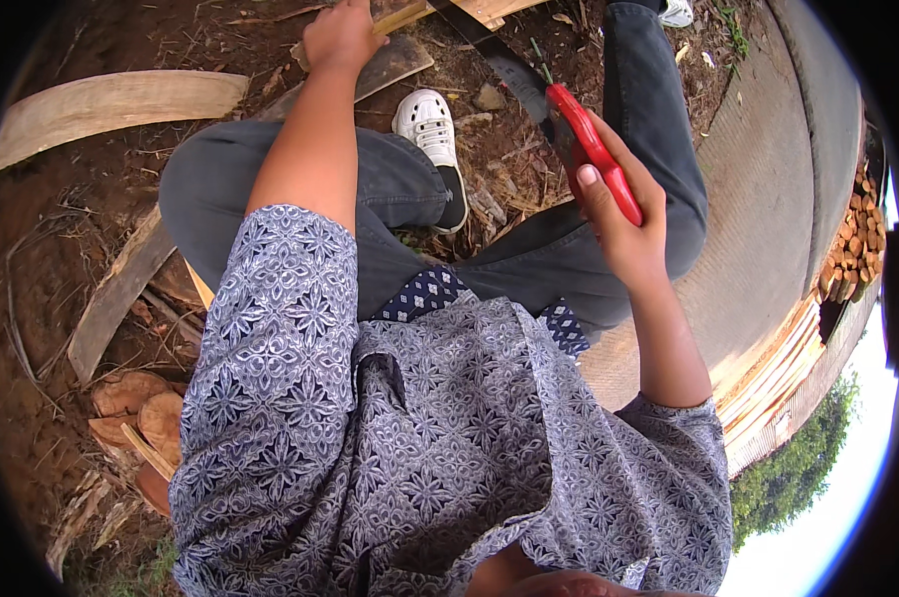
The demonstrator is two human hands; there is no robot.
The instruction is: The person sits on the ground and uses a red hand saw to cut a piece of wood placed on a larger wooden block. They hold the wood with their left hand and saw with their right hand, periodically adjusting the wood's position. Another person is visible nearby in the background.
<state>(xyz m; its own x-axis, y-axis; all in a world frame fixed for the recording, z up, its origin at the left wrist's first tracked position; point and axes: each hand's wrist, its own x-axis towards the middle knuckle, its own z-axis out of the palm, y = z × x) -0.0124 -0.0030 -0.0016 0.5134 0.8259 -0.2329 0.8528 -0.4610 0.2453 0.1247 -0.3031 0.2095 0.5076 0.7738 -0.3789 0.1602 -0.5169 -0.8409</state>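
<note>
A handsaw with a red handle (597,149) is in my right hand (628,221), its fingers wrapped round the grip. From there the dark saw blade (509,70) slants up and to the left, reaching the wooden strip (405,16) at the top edge of the view. My left hand (342,38) is closed on that strip, to the left of the blade. The far end of the blade lies outside the picture, so I cannot tell how deep it sits in the wood. Below the strip, a grey weathered board (395,68) lies on the ground.
A curved pale plank (121,107) lies at the left, with another board (121,294) beside my leg. Round wood offcuts (136,393) are heaped at lower left. One white clog (429,124) is between my bent legs. Stacked timber (852,244) stands at far right.
</note>
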